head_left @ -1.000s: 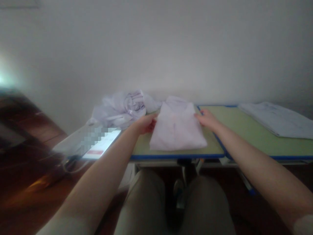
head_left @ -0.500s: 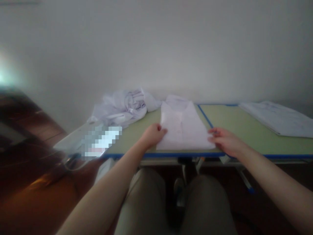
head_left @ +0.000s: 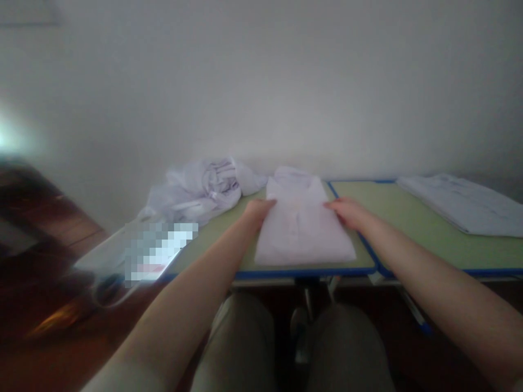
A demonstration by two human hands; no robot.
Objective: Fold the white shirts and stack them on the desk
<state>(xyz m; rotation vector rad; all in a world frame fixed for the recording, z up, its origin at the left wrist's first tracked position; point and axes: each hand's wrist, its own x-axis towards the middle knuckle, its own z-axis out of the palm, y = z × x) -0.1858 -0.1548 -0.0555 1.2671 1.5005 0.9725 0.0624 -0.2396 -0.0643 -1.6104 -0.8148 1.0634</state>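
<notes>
A folded white shirt (head_left: 300, 231) lies on the green table in front of me, its collar toward the wall and its button strip facing up. My left hand (head_left: 260, 211) is closed on the shirt's left side, the thumb on top of the cloth. On the opposite side, my right hand (head_left: 346, 212) grips the edge in the same way, its lower fingers partly hidden. Both hands sit around the upper half of the shirt, below the collar.
A heap of crumpled white clothes (head_left: 223, 182) lies at the back left. More folded white cloth (head_left: 469, 204) rests on the right. A partly blurred white plastic bag (head_left: 110, 247) hangs over the left end. The green tabletop (head_left: 392, 218) has a blue edge and a seam.
Both hands have slid from the shirt's lower corners up along its sides toward the collar, with the right hand moving inward. The view has shifted slightly.
</notes>
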